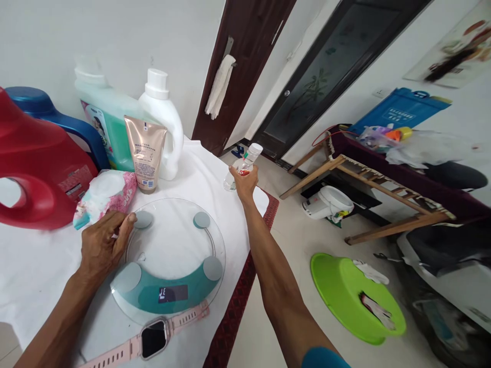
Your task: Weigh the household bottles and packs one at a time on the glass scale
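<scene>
A clear bottle with a white cap and red label [235, 179] is in my right hand [247, 183], its fingers wrapped round it, at the table's far right corner. It leans a little to the right. My left hand [103, 240] is curled closed at the left edge of a round glass scale [172, 255], with the thumb by a grey foot pad. No object shows in those fingers. Just beyond it sits a pink and teal pack of wipes [111, 191]. Along the scale's near edge lies a pink-strapped smartwatch [154, 338].
Behind the scale stand a bronze tube [144, 151], a white jug [171, 122], a green liquid bottle [118, 110], a blue-capped bottle [32, 102] and a red jug [42, 158]. On the floor to the right are a green basin [333, 286] and a white bucket [326, 202].
</scene>
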### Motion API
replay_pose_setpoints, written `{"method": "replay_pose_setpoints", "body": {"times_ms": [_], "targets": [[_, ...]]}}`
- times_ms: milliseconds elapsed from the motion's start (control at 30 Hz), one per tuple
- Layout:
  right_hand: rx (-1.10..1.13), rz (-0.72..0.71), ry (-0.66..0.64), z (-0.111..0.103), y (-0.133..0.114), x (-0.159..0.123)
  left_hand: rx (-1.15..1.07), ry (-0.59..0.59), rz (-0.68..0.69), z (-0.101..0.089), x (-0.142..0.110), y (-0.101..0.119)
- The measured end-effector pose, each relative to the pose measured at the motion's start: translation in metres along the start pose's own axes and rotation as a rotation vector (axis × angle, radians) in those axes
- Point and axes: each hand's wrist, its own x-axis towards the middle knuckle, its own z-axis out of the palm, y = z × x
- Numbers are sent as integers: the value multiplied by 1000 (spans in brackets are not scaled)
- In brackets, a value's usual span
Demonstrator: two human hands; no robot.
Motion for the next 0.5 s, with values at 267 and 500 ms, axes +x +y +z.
{"method": "replay_pose_setpoints", "body": {"times_ms": [267, 500], "targets": [[97, -23, -43, -2, 4, -17, -35, 8, -16, 1, -1, 1], [110, -531, 142, -6, -45, -59, -72, 13, -70, 2, -1, 4]]}}
